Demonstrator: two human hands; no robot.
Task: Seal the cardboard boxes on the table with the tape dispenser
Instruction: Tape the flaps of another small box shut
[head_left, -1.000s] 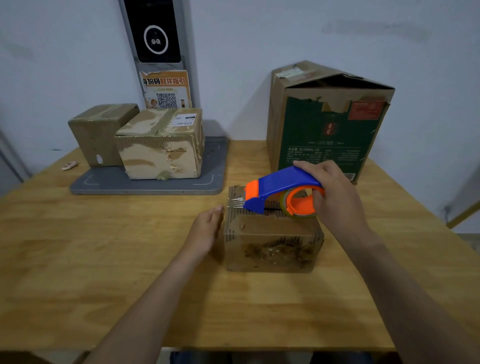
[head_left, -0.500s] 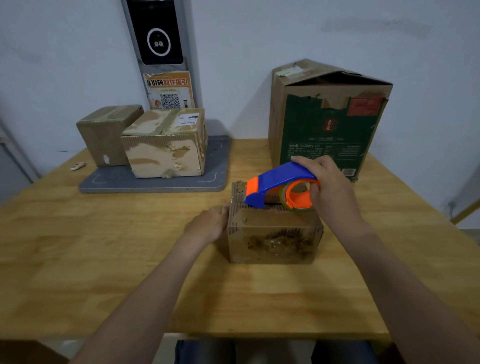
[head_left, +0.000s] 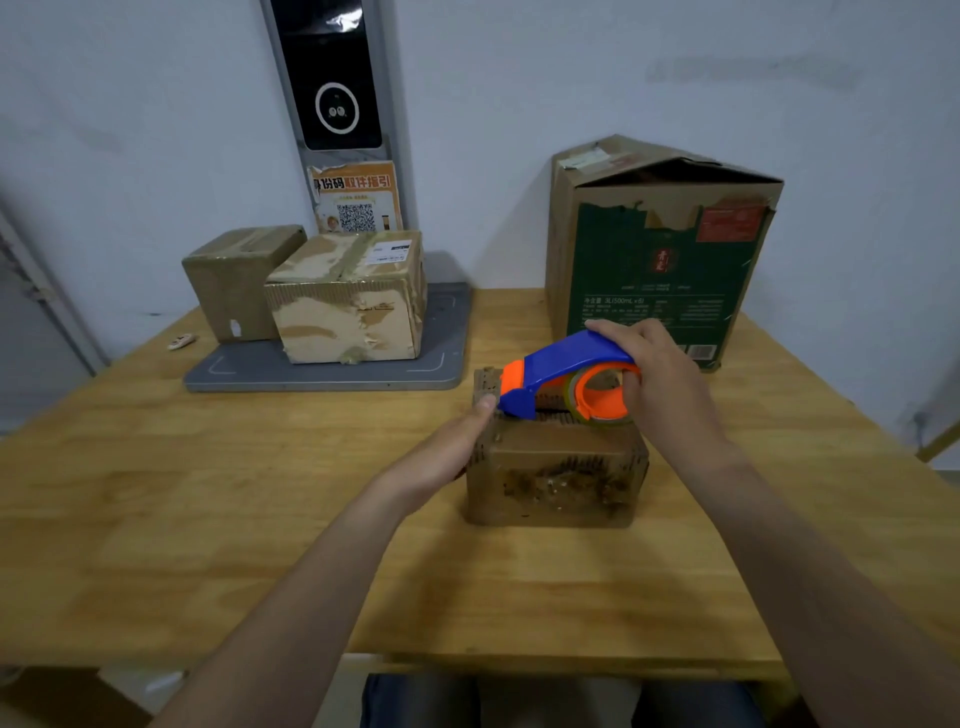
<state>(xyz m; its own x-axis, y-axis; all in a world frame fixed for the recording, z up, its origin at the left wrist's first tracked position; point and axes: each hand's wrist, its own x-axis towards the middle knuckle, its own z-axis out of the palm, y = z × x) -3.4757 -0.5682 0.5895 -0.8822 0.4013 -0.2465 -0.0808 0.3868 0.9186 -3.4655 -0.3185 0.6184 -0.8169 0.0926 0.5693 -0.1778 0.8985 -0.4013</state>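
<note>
A small worn cardboard box (head_left: 558, 478) sits in the middle of the wooden table (head_left: 208, 493). My right hand (head_left: 660, 379) grips a blue and orange tape dispenser (head_left: 563, 371) whose front end rests on the box's top near its left edge. My left hand (head_left: 449, 452) presses against the box's left side, thumb up at the top corner beside the dispenser's nose. Two taped boxes, one darker (head_left: 236, 280) and one paler (head_left: 348, 299), stand at the back left.
The two taped boxes sit on a grey mat (head_left: 322, 371). A tall green-printed carton (head_left: 660, 249) with its top flaps partly open stands at the back right against the wall. A small pale object (head_left: 182, 341) lies near the table's left edge.
My left hand moved in from beside the box and now presses its left side. The dispenser came down onto the box's top. The view shifted slightly.
</note>
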